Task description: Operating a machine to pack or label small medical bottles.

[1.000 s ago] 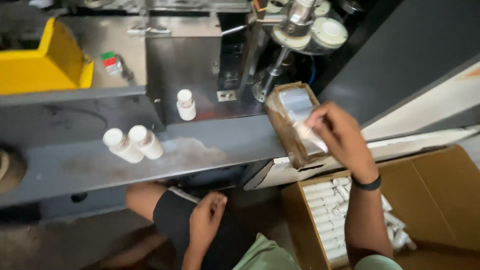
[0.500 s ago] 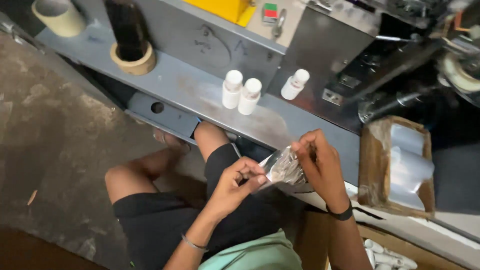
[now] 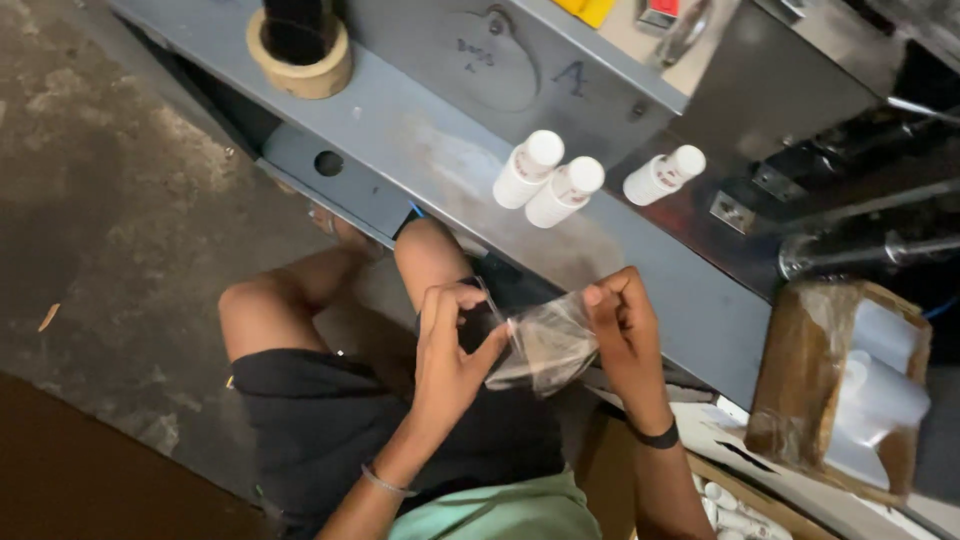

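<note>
My left hand [image 3: 452, 345] and my right hand [image 3: 620, 325] both pinch a small clear plastic bag [image 3: 545, 345], stretched between them above my lap. The left thumb and fingers grip its left edge, the right fingers its upper right corner. Just beyond the bag runs a grey metal machine ledge [image 3: 430, 150]. On it stand two white bottles [image 3: 545, 180] side by side, and a third white bottle [image 3: 662, 175] a little further right.
A brown cardboard box [image 3: 800, 370] holding clear plastic bags sits on the ledge at the right. A roll of tape [image 3: 300, 60] around a dark post stands at the top left. Concrete floor lies to the left. An open carton with white bottles [image 3: 725, 500] is at the bottom right.
My right hand left the cardboard box with a plastic bag and came down over my lap. My left hand rose to grip the bag too. The view swung left and down.
</note>
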